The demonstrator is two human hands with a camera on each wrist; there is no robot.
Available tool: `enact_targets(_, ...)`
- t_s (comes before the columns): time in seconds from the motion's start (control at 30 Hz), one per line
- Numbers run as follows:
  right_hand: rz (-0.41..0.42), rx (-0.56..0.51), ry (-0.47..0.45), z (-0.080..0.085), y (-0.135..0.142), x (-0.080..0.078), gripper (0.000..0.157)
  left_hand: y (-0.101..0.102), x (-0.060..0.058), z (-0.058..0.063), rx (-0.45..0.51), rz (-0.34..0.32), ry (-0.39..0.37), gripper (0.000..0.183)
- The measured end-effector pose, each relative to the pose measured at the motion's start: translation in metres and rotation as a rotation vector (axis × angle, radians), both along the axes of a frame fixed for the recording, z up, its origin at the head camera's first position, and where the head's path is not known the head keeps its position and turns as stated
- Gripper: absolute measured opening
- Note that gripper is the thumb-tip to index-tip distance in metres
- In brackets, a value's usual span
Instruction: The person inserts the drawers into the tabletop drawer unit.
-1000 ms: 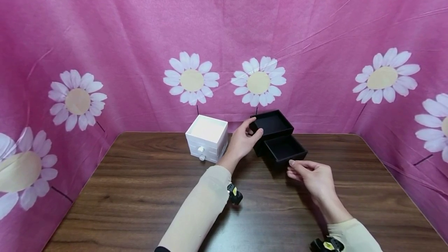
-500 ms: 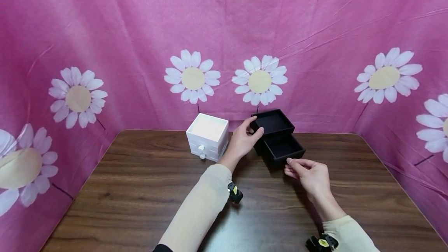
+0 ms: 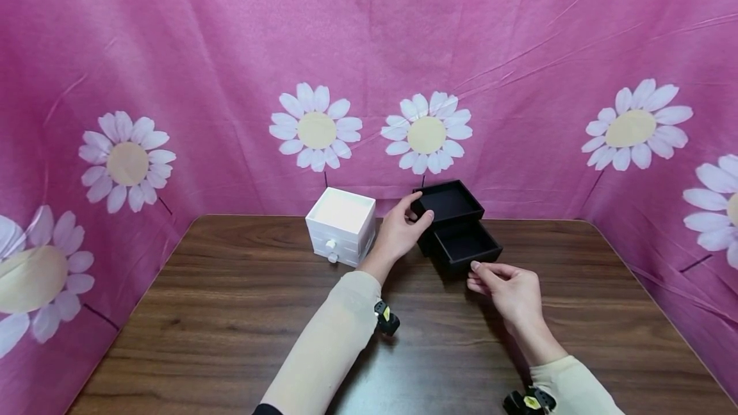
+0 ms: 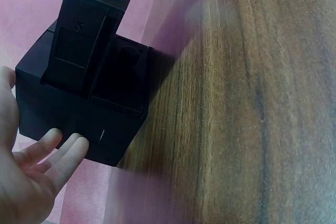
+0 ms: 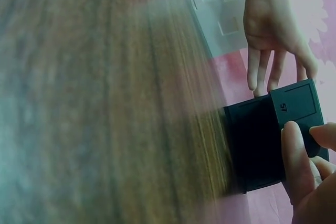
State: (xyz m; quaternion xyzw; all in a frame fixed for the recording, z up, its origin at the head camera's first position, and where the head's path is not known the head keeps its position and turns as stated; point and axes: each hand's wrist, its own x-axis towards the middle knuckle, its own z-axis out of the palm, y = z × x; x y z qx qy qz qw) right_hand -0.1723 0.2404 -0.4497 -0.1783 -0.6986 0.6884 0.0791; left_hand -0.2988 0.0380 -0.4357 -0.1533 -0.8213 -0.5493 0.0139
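A small black drawer box with a tray-like open top stands at the back of the table. Its drawer sticks out toward the front right, with nothing visible inside. My left hand holds the box by its left side; in the left wrist view, the fingertips press its side wall and the thumb lies near the upper edge. At the drawer's front, my right hand pinches the round black knob between thumb and finger, as the right wrist view shows.
A white drawer box with two knobs on its front stands left of my left hand, close to the forearm. The brown wooden table ends at a pink flowered cloth behind and on both sides.
The right hand has shifted slightly left toward the black box, and the drawer has slid in a little with it. The left hand keeps its place on the box.
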Motion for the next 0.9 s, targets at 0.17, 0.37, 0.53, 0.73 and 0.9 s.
enact_targets(0.17,-0.001,0.003,0.005,0.000,-0.001,0.001,0.026,0.000,-0.001,-0.001,0.008,0.002,0.004,0.056)
enact_targets(0.37,0.012,0.002,0.000,-0.001,-0.001,-0.002,0.028,0.001,-0.001,-0.002,0.008,0.006,0.010,0.056)
enact_targets(0.53,0.010,-0.009,0.006,-0.001,-0.002,-0.005,0.031,0.000,-0.001,-0.002,0.004,0.001,0.008,0.056)
enact_targets(0.73,0.012,-0.026,0.016,-0.001,-0.005,-0.011,0.031,0.000,-0.001,-0.002,0.005,0.002,0.011,0.056)
enact_targets(0.9,0.014,-0.024,0.015,-0.001,-0.006,-0.016,0.029,0.001,-0.001,-0.001,-0.006,0.010,0.013,0.056)
